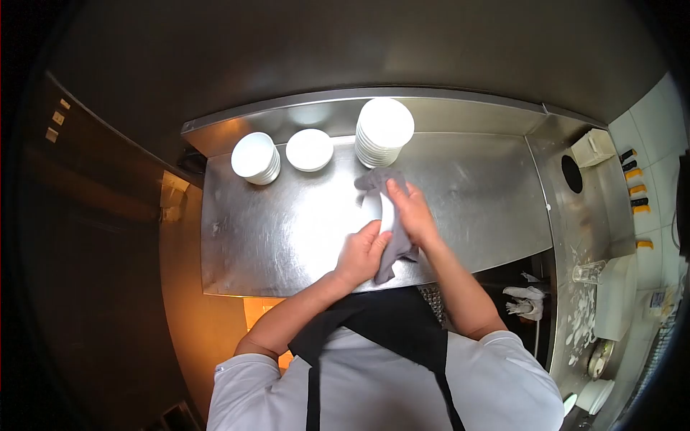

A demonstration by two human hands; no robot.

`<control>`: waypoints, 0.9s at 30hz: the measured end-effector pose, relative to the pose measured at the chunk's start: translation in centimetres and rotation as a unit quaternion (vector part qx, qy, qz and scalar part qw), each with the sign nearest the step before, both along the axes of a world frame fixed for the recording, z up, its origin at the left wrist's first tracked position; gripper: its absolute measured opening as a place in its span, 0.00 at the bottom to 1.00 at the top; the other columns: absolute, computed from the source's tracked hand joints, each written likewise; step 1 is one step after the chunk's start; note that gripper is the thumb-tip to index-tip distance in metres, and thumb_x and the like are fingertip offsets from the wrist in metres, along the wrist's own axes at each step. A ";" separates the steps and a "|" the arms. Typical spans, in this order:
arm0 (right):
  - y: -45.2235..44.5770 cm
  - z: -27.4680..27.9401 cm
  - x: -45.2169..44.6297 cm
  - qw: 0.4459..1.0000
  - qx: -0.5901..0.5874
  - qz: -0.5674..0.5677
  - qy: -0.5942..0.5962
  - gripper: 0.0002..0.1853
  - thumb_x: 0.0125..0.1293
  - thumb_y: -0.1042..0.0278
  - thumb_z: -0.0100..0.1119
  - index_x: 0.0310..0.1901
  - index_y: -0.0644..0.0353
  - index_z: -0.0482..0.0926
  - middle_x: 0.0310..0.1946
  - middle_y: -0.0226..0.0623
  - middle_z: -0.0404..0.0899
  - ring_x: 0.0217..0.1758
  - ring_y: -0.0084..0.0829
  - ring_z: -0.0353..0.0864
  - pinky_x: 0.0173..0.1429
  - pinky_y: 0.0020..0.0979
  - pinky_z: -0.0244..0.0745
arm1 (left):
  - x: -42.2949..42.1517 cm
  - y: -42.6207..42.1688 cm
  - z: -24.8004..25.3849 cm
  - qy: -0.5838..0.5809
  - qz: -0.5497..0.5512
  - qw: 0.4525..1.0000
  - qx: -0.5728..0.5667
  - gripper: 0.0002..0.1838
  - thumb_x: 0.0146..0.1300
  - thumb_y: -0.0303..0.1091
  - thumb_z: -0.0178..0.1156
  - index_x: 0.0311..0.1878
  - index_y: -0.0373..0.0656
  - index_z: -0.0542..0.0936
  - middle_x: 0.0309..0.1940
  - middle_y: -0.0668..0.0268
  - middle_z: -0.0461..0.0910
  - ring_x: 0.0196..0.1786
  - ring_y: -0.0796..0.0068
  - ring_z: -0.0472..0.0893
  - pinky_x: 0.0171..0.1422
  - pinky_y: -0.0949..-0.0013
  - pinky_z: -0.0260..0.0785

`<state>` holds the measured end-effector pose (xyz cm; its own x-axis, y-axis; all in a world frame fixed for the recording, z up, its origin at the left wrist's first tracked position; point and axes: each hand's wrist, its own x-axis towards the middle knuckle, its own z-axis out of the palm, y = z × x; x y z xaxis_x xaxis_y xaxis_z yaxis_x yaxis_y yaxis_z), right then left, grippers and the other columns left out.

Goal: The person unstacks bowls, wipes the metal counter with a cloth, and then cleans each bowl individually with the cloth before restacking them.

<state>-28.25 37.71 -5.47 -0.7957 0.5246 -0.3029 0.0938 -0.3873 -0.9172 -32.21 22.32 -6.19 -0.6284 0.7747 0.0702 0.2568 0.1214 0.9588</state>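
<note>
My left hand (361, 253) is closed on the near edge of a white bowl (387, 212), which is tilted on its side above the steel counter. A grey cloth (396, 248) wraps the bowl's right side and hangs down toward my apron. My right hand (412, 210) presses this cloth against the bowl, thumb toward the top. Just beyond my hands stands a tall stack of white bowls (386, 129). Farther left are a low white bowl or short stack (310, 150) and another stack of white bowls (256, 157).
The steel counter (474, 187) has a raised back edge. At right, a second steel surface has a round dark hole (571, 174), a white container (593, 148) and a clear glass (589, 272). Several knives (632, 173) with yellow or black handles hang on the tiled wall.
</note>
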 end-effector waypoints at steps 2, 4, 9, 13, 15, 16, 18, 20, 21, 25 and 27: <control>-0.1 -0.3 -0.2 0.994 0.096 -0.037 0.032 0.19 0.72 0.57 0.55 0.49 0.67 0.79 0.38 0.37 0.84 0.40 0.26 0.80 0.47 0.30 0.76 | -0.1 0.3 0.7 0.005 -0.004 0.999 0.041 0.06 0.68 0.29 0.56 0.42 0.36 0.78 0.25 0.59 0.81 0.29 0.77 0.79 0.35 0.68 0.71; -1.1 -1.1 0.3 0.977 0.198 -0.070 0.025 0.17 0.72 0.59 0.55 0.49 0.66 0.79 0.39 0.35 0.84 0.40 0.24 0.79 0.47 0.30 0.75 | -1.5 0.8 0.1 0.000 0.023 1.000 -0.001 0.06 0.68 0.29 0.56 0.42 0.36 0.78 0.27 0.57 0.82 0.28 0.72 0.80 0.36 0.67 0.72; -3.8 -1.6 1.4 0.925 0.376 -0.029 0.044 0.15 0.72 0.62 0.56 0.52 0.64 0.79 0.45 0.33 0.82 0.48 0.25 0.78 0.54 0.30 0.73 | -2.1 0.9 -2.0 0.079 0.034 0.994 -0.068 0.07 0.68 0.27 0.54 0.44 0.35 0.78 0.26 0.49 0.81 0.28 0.54 0.83 0.35 0.59 0.73; -1.2 1.2 1.7 0.998 0.053 -0.042 0.012 0.18 0.73 0.56 0.55 0.50 0.64 0.79 0.41 0.34 0.83 0.44 0.23 0.78 0.50 0.30 0.74 | 0.3 0.1 2.0 0.094 -0.042 0.994 -0.038 0.07 0.69 0.31 0.54 0.42 0.36 0.75 0.26 0.42 0.78 0.33 0.35 0.78 0.35 0.47 0.70; -0.2 1.9 2.0 0.997 0.057 -0.046 -0.008 0.19 0.74 0.54 0.54 0.51 0.64 0.79 0.41 0.34 0.82 0.44 0.22 0.78 0.50 0.29 0.74 | 0.5 0.5 2.5 0.083 -0.039 0.996 -0.014 0.07 0.69 0.32 0.56 0.40 0.37 0.75 0.25 0.43 0.77 0.32 0.38 0.79 0.33 0.49 0.69; -1.0 2.4 2.1 0.994 0.085 -0.067 -0.005 0.19 0.73 0.55 0.55 0.52 0.65 0.77 0.43 0.38 0.82 0.46 0.29 0.79 0.52 0.32 0.73 | 0.2 1.0 2.1 0.086 -0.024 0.996 -0.012 0.07 0.68 0.32 0.56 0.40 0.37 0.75 0.25 0.45 0.78 0.31 0.40 0.79 0.33 0.52 0.70; -3.3 -0.6 2.3 0.965 0.246 -0.090 0.007 0.19 0.72 0.56 0.55 0.52 0.65 0.75 0.45 0.43 0.80 0.49 0.37 0.80 0.54 0.35 0.73 | -0.4 1.5 0.9 0.087 -0.003 0.995 -0.047 0.06 0.68 0.31 0.56 0.39 0.37 0.76 0.25 0.46 0.78 0.30 0.42 0.80 0.33 0.55 0.71; -4.6 -1.3 2.8 0.917 0.391 -0.071 0.001 0.19 0.70 0.57 0.55 0.53 0.65 0.72 0.48 0.51 0.76 0.53 0.51 0.78 0.56 0.41 0.71 | -0.5 1.6 -1.0 0.069 0.017 0.997 -0.044 0.06 0.68 0.30 0.55 0.39 0.37 0.77 0.25 0.46 0.79 0.31 0.42 0.81 0.33 0.54 0.72; -4.8 -1.1 2.9 0.913 0.402 -0.066 0.004 0.19 0.70 0.58 0.55 0.52 0.66 0.73 0.46 0.51 0.76 0.53 0.53 0.77 0.57 0.41 0.71 | -0.4 1.5 -1.0 0.060 0.026 0.997 -0.044 0.06 0.67 0.30 0.55 0.40 0.37 0.77 0.25 0.46 0.79 0.31 0.41 0.81 0.33 0.54 0.72; -0.8 1.0 2.4 0.990 0.121 0.011 -0.070 0.22 0.72 0.53 0.56 0.54 0.65 0.75 0.47 0.47 0.81 0.49 0.41 0.82 0.54 0.36 0.75 | 0.8 0.5 1.5 0.057 -0.062 0.995 -0.057 0.06 0.68 0.30 0.54 0.41 0.37 0.77 0.27 0.40 0.78 0.33 0.35 0.79 0.34 0.47 0.70; 1.0 1.8 3.1 0.997 -0.056 0.036 -0.029 0.23 0.72 0.52 0.56 0.55 0.66 0.76 0.47 0.44 0.82 0.48 0.36 0.83 0.54 0.33 0.76 | 0.7 -0.2 1.5 0.025 -0.127 0.991 -0.036 0.10 0.71 0.30 0.54 0.50 0.37 0.78 0.35 0.50 0.83 0.38 0.56 0.84 0.43 0.59 0.74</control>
